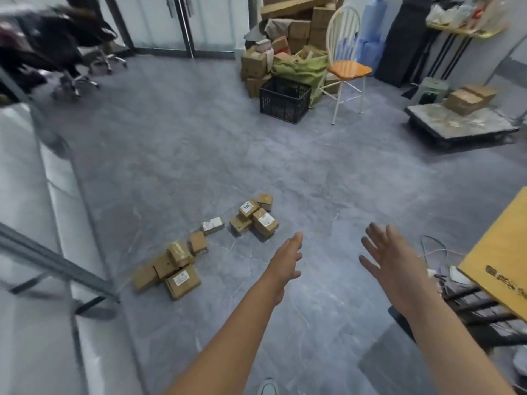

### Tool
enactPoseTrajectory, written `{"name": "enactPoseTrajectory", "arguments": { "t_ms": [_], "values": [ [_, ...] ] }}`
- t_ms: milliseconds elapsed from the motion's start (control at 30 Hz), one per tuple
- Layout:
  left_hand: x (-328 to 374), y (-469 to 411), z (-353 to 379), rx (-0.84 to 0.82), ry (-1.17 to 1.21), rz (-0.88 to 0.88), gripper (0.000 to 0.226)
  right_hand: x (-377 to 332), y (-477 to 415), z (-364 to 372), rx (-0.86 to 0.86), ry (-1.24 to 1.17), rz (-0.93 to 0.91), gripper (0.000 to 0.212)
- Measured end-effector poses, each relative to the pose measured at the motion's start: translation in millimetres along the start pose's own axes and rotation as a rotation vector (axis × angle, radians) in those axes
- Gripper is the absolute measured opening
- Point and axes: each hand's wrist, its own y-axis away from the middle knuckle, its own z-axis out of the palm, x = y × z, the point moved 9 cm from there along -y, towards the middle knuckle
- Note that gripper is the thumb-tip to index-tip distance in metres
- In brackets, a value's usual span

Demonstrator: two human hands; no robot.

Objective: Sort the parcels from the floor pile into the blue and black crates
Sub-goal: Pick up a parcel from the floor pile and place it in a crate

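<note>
- Left hand [286, 260] and right hand [390, 259] both reach out, fingers spread, holding nothing.
- Parcels [253, 218] lie scattered on floor; black crate [285, 99] well apart.
- Step: approach. Next: probably stoop, grasp nearest parcel.

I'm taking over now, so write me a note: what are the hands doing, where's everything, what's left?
Left hand: open, empty. Right hand: open, empty. Both reach out above the floor.
Parcels: two loose groups on the floor, one near left, one farther ahead.
Black crate: far side, beside the white chair; contents unclear. Blue crate: not in view.
Done: can't tell. Left: every floor parcel needs sorting.
</note>
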Motion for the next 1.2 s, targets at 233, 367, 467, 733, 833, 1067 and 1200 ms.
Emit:
{"name": "enactPoseTrajectory", "arguments": {
  "t_ms": [233,367,467,733,833,1067,1200],
  "values": [
    [-14.9,-3.2,-79.5,0.124,0.090,-0.055,0.061,20.2,-33.8,79.6,-0.121,0.079,0.086,0.072],
    [-26.4,-4.0,-106.1,0.169,0.128,-0.101,0.067,31.9,-45.1,113.4,-0.190,0.099,0.130,0.088],
    [-33.0,-2.2,-122.7,0.212,0.158,-0.125,0.065,43.1,-57.4,130.7,-0.230,0.110,0.167,0.075],
    [-40.9,0.2,-161.4,0.372,0.226,-0.154,0.063,63.0,-100.1,174.1,-0.358,0.139,0.271,0.065],
    [-41.3,-1.0,-171.0,0.438,0.241,-0.154,0.064,65.6,-110.2,193.2,-0.423,0.166,0.301,0.064],
    [-66.4,3.0,-207.7,0.619,0.293,-0.168,0.060,93.6,-124.9,244.4,-0.626,0.305,0.364,0.090],
    [-97.4,8.3,-230.5,0.682,0.343,-0.210,0.064,120.3,-131.5,270.5,-0.682,0.377,0.415,0.076]
  ]
}}
